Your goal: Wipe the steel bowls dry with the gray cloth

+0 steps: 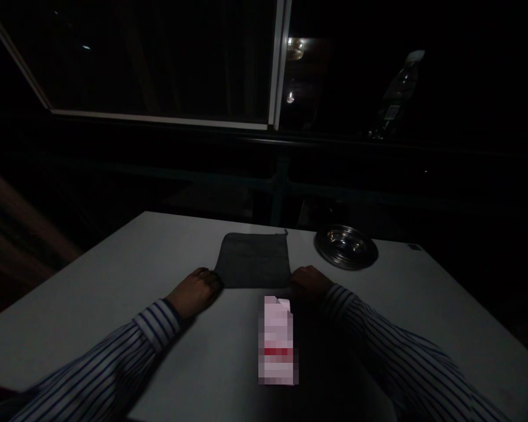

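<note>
A dark grey folded cloth (pixel 253 259) lies flat on the white table (pixel 114 281) in front of me. My left hand (pixel 196 291) rests at the cloth's near left corner, fingers curled onto its edge. My right hand (pixel 310 283) sits at the near right corner, fingers curled down against the cloth's edge. Both arms wear blue and white striped sleeves. The scene is dim, so I cannot make out whether the fingers pinch the cloth or only touch it.
A shallow shiny metal bowl (pixel 346 246) stands on the table to the right of the cloth. A white and red card-like item (pixel 277 340) hangs near my chest. Behind the table are a dark window frame (pixel 277 64) and a plastic bottle (pixel 398 94).
</note>
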Motion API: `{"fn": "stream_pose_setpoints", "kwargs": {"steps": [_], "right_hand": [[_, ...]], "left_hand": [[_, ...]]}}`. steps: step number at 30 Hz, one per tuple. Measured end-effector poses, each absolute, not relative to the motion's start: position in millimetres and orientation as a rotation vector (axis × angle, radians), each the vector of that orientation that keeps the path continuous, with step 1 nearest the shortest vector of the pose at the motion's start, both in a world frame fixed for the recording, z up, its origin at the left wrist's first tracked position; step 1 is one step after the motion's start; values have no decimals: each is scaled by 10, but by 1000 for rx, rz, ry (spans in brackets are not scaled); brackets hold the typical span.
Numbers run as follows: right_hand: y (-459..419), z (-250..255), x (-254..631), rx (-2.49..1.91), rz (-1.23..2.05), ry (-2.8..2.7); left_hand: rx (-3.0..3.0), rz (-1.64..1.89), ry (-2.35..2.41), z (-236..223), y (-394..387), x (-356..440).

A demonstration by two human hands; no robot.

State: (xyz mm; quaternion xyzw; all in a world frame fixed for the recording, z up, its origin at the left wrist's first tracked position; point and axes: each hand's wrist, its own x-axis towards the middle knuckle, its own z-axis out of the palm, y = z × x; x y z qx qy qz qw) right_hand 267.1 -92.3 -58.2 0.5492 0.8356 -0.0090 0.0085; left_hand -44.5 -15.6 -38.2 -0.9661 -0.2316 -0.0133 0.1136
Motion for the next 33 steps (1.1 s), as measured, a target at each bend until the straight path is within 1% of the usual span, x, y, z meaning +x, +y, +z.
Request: {"fn": "stream_pose_setpoints", "kwargs": {"steps": [3, 8, 16, 19, 23, 26, 29, 33], "right_hand": [[-959, -502, 2660, 1756, -51, 2572], [-1012, -498, 2617, 1762, 6, 2615], [-1062, -527, 2648, 1792, -102, 2696], [-1051, -598, 2727, 1736, -245, 2773], [-1048, -720, 2819, 1735, -524, 2900], [-1084, -722, 2802, 1969, -749, 2833], [-1107, -668, 2741, 2280, -935, 2662], [-1010, -623, 2692, 2471, -1039, 2631]], "left_hand": [[-2909, -116, -863, -321, -190, -453], [-2966, -217, -1168, -268, -239, -467], [-3063, -270, -1205, -283, -299, -568], [-3139, -332, -1159, -253, -323, -609], [-3328, -463, -1213, -180, -338, -644], [-3472, -545, -1363, -130, -338, -639], [-3485, -629, -1550, -109, -324, -604], [-3441, -859, -1758, -133, -248, -529]]}}
